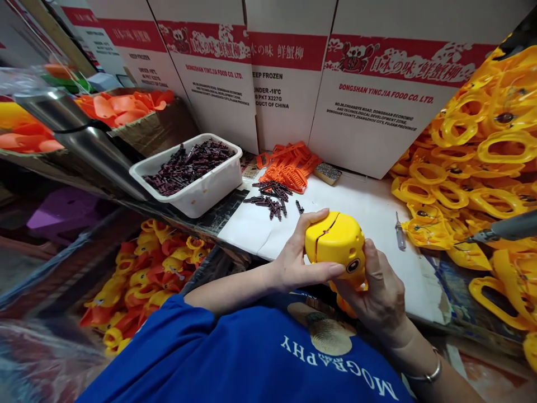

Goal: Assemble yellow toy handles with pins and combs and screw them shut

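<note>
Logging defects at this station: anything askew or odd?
Yes: the yellow toy, held in the left hand and right hand, has a dark gap along its seam; its halves don't look flush. One dark piece lies apart from the pile.

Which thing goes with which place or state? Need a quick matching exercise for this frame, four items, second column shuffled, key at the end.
Things:
1. yellow toy
2. white tub
3. screwdriver
4. orange slotted pieces

Places or states:
A. lying beside the yellow pile
B. heaped near the cartons, behind loose dark pieces
C. held by the left hand and right hand
D. filled with small dark parts

Pairs: 1-C, 2-D, 3-A, 4-B
</note>
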Demonstrator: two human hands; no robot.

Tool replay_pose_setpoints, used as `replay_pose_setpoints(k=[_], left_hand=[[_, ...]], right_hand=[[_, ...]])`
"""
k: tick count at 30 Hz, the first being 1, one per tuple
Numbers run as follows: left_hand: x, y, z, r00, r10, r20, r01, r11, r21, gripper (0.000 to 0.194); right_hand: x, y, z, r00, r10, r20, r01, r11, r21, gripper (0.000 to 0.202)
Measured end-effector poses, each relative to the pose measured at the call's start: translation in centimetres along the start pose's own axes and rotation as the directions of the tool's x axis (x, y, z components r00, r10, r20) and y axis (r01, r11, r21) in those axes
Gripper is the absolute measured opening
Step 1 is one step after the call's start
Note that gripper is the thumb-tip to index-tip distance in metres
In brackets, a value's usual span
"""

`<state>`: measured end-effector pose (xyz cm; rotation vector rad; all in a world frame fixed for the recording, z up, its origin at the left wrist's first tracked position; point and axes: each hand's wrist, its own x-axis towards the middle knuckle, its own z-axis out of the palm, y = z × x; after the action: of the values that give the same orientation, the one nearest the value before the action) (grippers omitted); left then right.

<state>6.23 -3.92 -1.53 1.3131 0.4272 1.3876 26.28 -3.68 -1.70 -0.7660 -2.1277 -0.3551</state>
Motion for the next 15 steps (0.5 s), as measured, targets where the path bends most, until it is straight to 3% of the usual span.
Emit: replay_pose_setpoints(k=[7, 11, 15], left_hand=[[-0.7, -0.4, -0.6, 0.986, 0.148, 0.08, -0.153, 0.986, 0.059, 0.089], [-1.3, -0.1, -0.8, 0.993, 0.12, 0.014, -0.121, 0.984, 0.127, 0.097], [-1.6, 0.6, -0.7, 0.995, 0.097, -0.017, -0.092, 0.979, 0.182, 0.09]], right_hand=[[-0.6, -0.7, -0.2, 0.999, -0.042, -0.025, 0.042, 0.999, -0.024, 0.092], [-0.9, -1.2, -0.2, 0.998, -0.052, -0.021, 0.051, 0.998, -0.04, 0.092], [-1.2, -1.5, -0.2, 0.999, -0.041, -0.026, 0.04, 0.997, -0.059, 0.091]])
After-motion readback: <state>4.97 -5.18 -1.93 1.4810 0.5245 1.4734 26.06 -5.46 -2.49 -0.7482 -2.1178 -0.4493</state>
